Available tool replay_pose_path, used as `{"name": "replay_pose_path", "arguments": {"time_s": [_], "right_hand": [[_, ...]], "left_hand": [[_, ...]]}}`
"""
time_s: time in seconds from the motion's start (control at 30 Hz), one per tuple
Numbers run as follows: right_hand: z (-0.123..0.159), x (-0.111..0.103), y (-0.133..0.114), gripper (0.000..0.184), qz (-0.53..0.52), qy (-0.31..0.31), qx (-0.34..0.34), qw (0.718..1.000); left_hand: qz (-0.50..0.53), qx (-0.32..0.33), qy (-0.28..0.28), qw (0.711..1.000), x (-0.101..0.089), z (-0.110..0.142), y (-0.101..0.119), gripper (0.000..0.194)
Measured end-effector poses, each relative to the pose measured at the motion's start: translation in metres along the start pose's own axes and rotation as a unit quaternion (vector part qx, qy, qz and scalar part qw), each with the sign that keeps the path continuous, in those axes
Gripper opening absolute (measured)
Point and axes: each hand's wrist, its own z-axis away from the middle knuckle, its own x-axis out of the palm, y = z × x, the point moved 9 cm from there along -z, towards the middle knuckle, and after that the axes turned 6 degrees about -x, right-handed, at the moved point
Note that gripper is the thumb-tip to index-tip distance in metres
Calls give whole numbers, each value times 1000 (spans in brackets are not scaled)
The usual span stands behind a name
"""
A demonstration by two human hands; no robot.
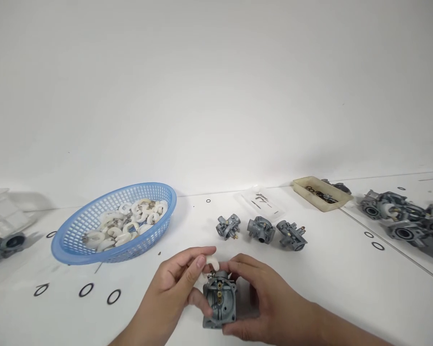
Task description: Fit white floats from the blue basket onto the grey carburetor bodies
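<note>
My right hand (pixel 254 298) is closed around the right side of a grey metal carburetor body (pixel 220 315), whose open bowl side faces up and shows brass jets. Between the thumb and fingers of my left hand (pixel 180 283) is a white carburetor float (pixel 212 262), held over the upper left edge of the body. One fingertip of that hand rests against the body's left side. Part of the float is hidden behind my fingers. Beyond my hands stand three more carburetor bodies (pixel 261 229) in a row.
A blue plastic basket (pixel 65 245) of white floats sits at the left. Black rubber rings (pixel 86 290) lie on the white table. At the back right are a cream tray (pixel 324 205) with small dark parts, a plastic bag (pixel 276 211) of small pins, and piled carburetors (pixel 407 230).
</note>
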Motion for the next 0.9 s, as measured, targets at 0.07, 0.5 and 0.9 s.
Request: {"name": "replay_pose_path", "arguments": {"time_s": [0.07,0.5,0.9], "right_hand": [[0,0,1,76,12,-1,5,1000],[1,-1,1,69,51,-12,32,998],[0,-3,0,63,52,-3,21,998]], "left_hand": [[-33,23,45,998,-9,-1,7,80],[-249,66,51,965,-17,-12,15,59],[-332,55,-125,933,-4,-4,21,45]]}}
